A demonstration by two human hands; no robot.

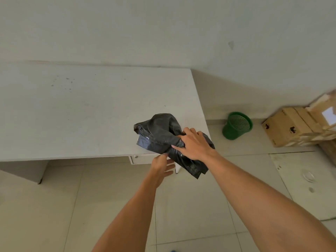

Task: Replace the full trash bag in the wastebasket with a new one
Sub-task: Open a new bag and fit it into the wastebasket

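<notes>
Head-worn wide-angle view, forward and down from above the white surface's (87, 110) near right corner, close.

Both hands (181, 153) gripping blk bag (160, 133).

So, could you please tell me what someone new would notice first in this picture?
The crumpled black trash bag stands out first, at the near right corner of the white desk, gripped from above by the right hand while the left hand pinches its lower edge. Next comes the bright green mesh wastebasket, with no liner, on the floor by the wall right of the desk. Cardboard boxes are stacked further right.
</notes>
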